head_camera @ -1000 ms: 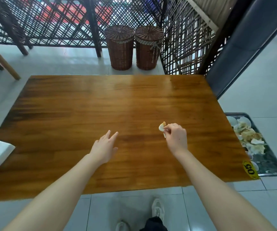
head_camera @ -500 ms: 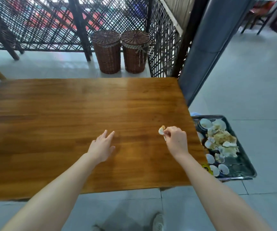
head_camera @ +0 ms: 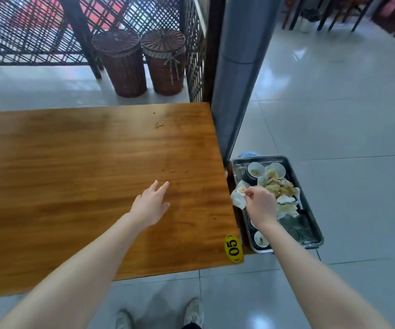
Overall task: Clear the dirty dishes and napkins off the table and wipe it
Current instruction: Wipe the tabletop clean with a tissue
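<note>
— So, where is the right hand (head_camera: 261, 205)?

— Out past the right edge of the bench (head_camera: 73, 174), over the near-left part of the metal tray (head_camera: 318, 233). The arm reaches in from the lower right, nearly straight, with the back of the hand turned up.

— Is it grasping anything?

— Yes, thumb and forefinger pinch a crumpled white napkin (head_camera: 238, 198). The napkin hangs at the tray's left rim, just beside the bench edge and off the wood.

— And the left hand (head_camera: 150, 205)?

— It is released, palm down over the bench, fingers straight and a little spread, pointing away from the person. It holds nothing. Whether the palm touches the wood or hovers just above it, I cannot tell. The forearm stretches forward from the lower left.

— What lies in the tray?

— A heap of soiled napkins (head_camera: 279, 188) in the middle, two small bowls (head_camera: 256, 169) at the far end and another at the near end. The tray sits lower than the bench top; what carries it is hidden.

— Anything on the bench itself?

— Crumbs (head_camera: 159, 124) toward the far right, with a few more specks ahead of the left fingers. A yellow tag (head_camera: 233, 248) marked 05 sits at the near right corner.

— Behind it?

— Two lidded wicker baskets (head_camera: 123, 62) stand side by side on the floor against a lattice screen.
</note>
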Motion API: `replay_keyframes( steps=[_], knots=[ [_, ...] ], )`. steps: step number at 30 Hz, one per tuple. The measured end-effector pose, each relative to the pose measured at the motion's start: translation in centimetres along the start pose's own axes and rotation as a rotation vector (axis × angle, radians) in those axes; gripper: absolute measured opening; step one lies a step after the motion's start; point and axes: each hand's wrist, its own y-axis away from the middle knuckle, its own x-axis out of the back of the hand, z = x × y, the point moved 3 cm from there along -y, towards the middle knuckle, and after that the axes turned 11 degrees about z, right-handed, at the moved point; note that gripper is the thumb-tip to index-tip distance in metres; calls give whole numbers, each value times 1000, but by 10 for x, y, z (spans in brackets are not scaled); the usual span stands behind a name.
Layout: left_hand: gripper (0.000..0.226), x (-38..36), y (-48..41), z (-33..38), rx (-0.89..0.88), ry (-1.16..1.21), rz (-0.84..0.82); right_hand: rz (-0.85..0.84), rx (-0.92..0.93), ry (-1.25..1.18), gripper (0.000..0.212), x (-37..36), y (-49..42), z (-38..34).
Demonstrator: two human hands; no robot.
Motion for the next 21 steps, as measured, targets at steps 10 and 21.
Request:
replay_keyframes(
  steps=[10, 21],
  knots=[
    [65, -26, -49, 92, -117, 21, -64, 8, -165, 24, 18, 26, -18, 88],
    [64, -35, -68, 135, -176, 0, -108, 36, -214, 35, 14, 34, -28, 116]
  ],
)
